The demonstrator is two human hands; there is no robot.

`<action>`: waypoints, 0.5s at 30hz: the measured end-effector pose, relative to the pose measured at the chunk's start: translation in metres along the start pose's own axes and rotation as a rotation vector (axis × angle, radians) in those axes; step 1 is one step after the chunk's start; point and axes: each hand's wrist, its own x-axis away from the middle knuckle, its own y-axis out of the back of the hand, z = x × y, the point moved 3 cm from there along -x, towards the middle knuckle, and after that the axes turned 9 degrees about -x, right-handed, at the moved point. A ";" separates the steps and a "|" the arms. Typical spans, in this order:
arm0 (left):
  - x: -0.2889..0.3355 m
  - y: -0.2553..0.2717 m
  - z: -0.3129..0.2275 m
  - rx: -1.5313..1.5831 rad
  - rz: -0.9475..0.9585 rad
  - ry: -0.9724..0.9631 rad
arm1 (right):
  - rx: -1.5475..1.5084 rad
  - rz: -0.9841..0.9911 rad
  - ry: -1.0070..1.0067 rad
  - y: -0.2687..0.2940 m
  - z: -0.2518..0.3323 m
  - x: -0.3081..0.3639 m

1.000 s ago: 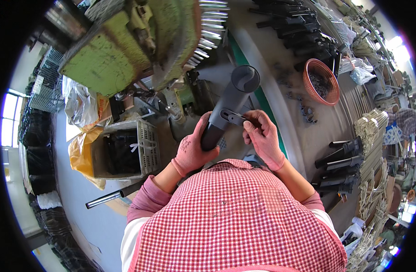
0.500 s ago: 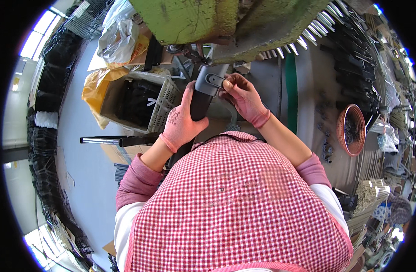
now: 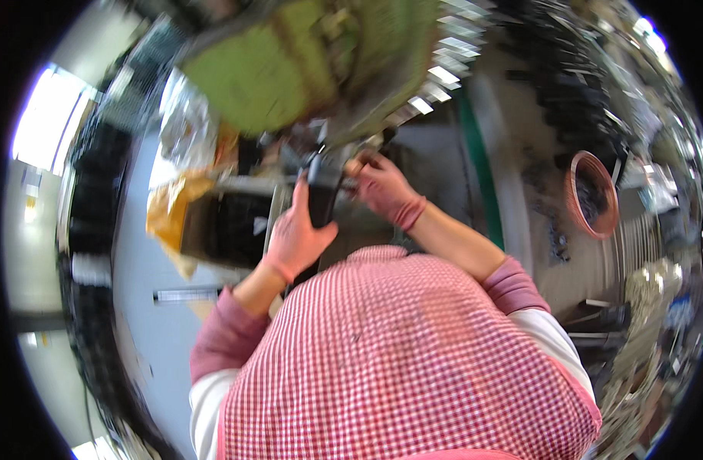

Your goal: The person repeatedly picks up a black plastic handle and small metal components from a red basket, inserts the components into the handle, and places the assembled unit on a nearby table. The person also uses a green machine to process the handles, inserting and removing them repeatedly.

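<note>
My left hand [image 3: 292, 238], in a pink glove, is wrapped round a long black piece with a grey end [image 3: 323, 188], its thumb along one side and fingers on the other. This piece stands tilted just below the green machine [image 3: 290, 69], its upper end close to the machine's lower edge. My right hand [image 3: 386, 190], also gloved in pink, is beside the upper right of the black piece. Its thumb and fingers are pinched together, and motion blur hides what is between them.
To the left stands a crate [image 3: 279, 203] with dark contents and a yellow bag [image 3: 164, 222] over its side. Clear plastic [image 3: 187, 126] lies behind it. On the right is a reddish-brown basket [image 3: 572, 195] holding small dark parts. A row of shiny rods [image 3: 443, 75] sticks out beside the machine.
My view has shifted and blurred. Both hands and the black piece appear further left and lower in the picture. My right fingers no longer visibly cover the slotted grey part.
</note>
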 end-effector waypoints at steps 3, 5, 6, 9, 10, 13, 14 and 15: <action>0.005 0.009 -0.014 -0.133 -0.099 -0.117 | -0.093 0.003 0.028 -0.001 -0.007 -0.003; 0.000 0.005 -0.019 -0.124 -0.104 -0.127 | -0.068 0.032 0.037 -0.002 -0.009 -0.003; 0.005 0.004 -0.012 -0.122 -0.078 -0.028 | 0.016 0.023 0.003 -0.002 -0.010 -0.003; -0.002 -0.010 -0.002 -0.152 -0.090 -0.103 | -0.078 0.067 0.033 -0.004 -0.005 0.002; -0.002 -0.011 0.002 -0.140 -0.192 -0.214 | -0.049 0.071 0.018 -0.005 -0.004 0.000; -0.012 -0.014 0.025 0.107 -0.044 -0.133 | 0.069 -0.143 -0.041 -0.002 0.001 -0.002; -0.015 -0.013 0.030 0.178 -0.044 -0.136 | 0.161 -0.122 -0.024 -0.006 0.001 -0.003; -0.023 -0.018 0.036 0.374 0.130 0.005 | 0.274 -0.264 -0.035 -0.006 -0.002 -0.006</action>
